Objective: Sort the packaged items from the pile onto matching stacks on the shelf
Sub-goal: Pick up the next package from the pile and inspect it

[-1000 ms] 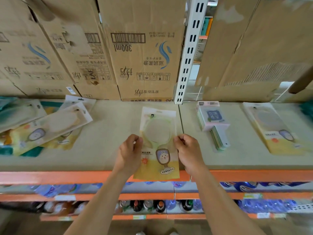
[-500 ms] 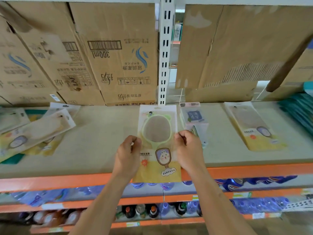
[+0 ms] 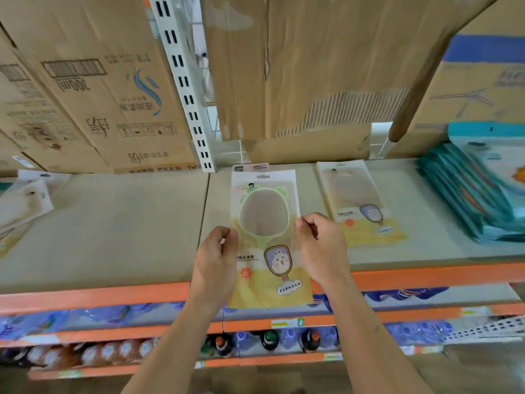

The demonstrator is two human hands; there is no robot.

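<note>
I hold a packaged green hand mirror (image 3: pixel 267 223) upright over the shelf's front edge. My left hand (image 3: pixel 216 254) pinches its left edge and my right hand (image 3: pixel 322 245) pinches its right edge. Behind its top, the pink-headed stack (image 3: pixel 251 167) is almost fully hidden. A similar mirror package (image 3: pixel 358 200) with a yellow bottom lies flat just to the right. Far left, the pile of packages (image 3: pixel 22 203) is partly cut off. A stack of teal packages (image 3: pixel 480 194) sits at the far right.
The beige shelf board (image 3: pixel 113 223) has an orange front rail (image 3: pixel 93 297). Cardboard boxes (image 3: pixel 93 89) line the back, split by a white slotted upright (image 3: pixel 184 86). Bottles (image 3: pixel 270 339) fill the lower shelves.
The view has swung right. The held mirror package has shifted right along the shelf, covering the pink stack and nearing the yellow-bottomed package. The teal stack has come into view.
</note>
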